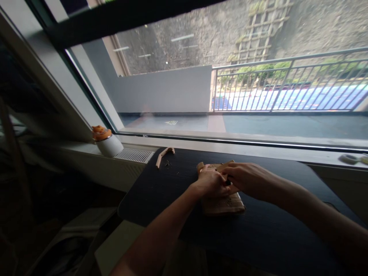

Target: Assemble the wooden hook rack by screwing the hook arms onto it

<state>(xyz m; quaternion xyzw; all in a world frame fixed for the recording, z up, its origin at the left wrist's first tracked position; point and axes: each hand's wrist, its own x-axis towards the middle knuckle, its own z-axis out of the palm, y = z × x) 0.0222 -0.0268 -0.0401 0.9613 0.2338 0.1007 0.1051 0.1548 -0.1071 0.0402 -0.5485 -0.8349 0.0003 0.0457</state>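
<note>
A brown, wood-coloured slab (225, 206) lies on the dark table (169, 193), with a light wooden piece (227, 165) on top of it. My left hand (211, 181) is closed over the wooden piece, holding it down against the slab. From the other side my right hand (248, 179) comes in, its fingers pinched close to the left fingertips. Something small and dark shows between the two hands; the fingers hide what it is. Toward the table's far left corner rests a curved wooden piece (164, 155), apart from both hands, with small dark bits (167, 163) beside it.
A white jar (109, 146) with an orange lid stands on the ledge to the left, next to a vent grille (135, 155). The window sill (258, 147) runs along the table's far edge. A round object (348, 158) sits on the sill at the right.
</note>
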